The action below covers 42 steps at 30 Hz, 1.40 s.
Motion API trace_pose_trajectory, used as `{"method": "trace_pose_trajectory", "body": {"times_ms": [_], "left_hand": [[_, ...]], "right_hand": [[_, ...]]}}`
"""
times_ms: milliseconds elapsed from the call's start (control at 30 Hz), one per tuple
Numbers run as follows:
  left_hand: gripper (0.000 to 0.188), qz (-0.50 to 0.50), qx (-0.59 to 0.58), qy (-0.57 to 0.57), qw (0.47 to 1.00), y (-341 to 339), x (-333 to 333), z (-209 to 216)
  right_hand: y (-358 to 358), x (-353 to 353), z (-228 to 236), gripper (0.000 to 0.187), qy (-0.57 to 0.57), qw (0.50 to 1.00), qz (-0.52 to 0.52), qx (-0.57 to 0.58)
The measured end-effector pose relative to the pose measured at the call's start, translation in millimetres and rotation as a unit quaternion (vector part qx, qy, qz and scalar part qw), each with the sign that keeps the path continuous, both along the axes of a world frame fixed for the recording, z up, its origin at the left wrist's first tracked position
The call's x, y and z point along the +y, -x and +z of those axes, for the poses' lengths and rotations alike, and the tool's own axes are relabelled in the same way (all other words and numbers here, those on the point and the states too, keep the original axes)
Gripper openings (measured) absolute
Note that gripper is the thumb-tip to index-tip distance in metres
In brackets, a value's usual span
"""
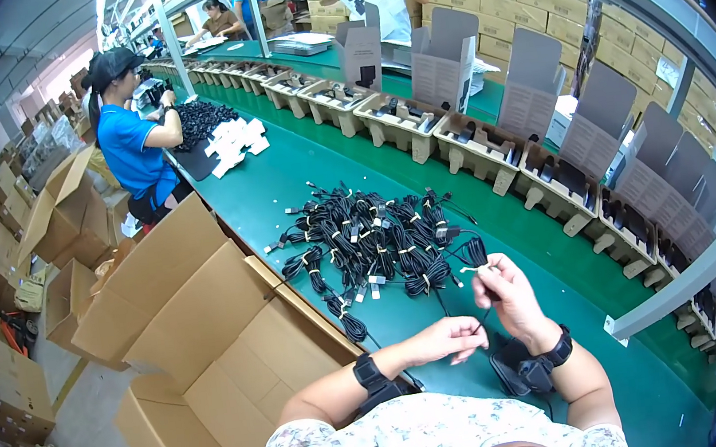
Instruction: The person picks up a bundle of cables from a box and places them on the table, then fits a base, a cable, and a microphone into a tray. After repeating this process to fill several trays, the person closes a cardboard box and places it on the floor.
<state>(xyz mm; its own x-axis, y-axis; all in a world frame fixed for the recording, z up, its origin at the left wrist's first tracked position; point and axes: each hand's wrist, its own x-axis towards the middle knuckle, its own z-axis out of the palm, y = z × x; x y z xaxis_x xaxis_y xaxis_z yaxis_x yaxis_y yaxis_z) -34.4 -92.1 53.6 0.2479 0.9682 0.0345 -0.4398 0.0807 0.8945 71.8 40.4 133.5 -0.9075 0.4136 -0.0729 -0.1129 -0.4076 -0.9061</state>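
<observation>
My right hand (510,296) is closed on a coiled black cable (472,251), whose loops stick up past the fingertips with a pale tie around them. Just to its left, the fingers of my left hand (451,340) are pinched on a thin black strand that runs toward the right hand. Beyond both hands lies a heap of black cables (368,231), bundled with pale ties and showing light and dark plugs. It rests on the green tabletop (283,199). Black straps with small devices circle both my wrists.
An open cardboard box (227,391) stands against the table edge at left. Moulded trays (479,150) holding dark parts, with upright grey box lids, line the green conveyor at right. A metal frame post (678,282) crosses nearby. Farther left, a co-worker in blue (133,139) handles dark items.
</observation>
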Motion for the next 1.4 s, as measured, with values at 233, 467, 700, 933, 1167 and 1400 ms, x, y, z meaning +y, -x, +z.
{"method": "trace_pose_trajectory", "body": {"times_ms": [233,467,700,933,1167,1400], "left_hand": [[0.024,0.089,0.042,0.039,0.994,19.5,-7.5,-14.9],[0.020,0.235,-0.004,0.047,0.971,17.6,-0.8,-29.3],[0.029,0.317,0.035,0.007,0.948,33.4,2.8,-55.4],[0.028,0.320,0.054,0.022,0.946,33.8,8.9,-54.6],[0.027,0.309,0.092,0.015,0.947,37.5,15.2,-59.3],[0.027,0.314,0.102,0.026,0.944,38.2,15.6,-62.4]], "right_hand": [[-5.2,-1.2,-6.8,0.021,-0.397,0.914,0.060,-0.064],[-7.1,-13.3,-25.8,0.031,-0.565,0.812,0.127,-0.070],[0.1,9.1,-12.6,0.031,-0.718,0.675,0.112,-0.129],[3.7,100.4,-4.7,0.026,-0.762,0.618,-0.138,-0.137],[16.9,217.4,2.1,0.027,-0.779,0.503,-0.333,-0.172],[28.8,289.0,-7.8,0.022,-0.823,0.363,-0.333,-0.282]]}}
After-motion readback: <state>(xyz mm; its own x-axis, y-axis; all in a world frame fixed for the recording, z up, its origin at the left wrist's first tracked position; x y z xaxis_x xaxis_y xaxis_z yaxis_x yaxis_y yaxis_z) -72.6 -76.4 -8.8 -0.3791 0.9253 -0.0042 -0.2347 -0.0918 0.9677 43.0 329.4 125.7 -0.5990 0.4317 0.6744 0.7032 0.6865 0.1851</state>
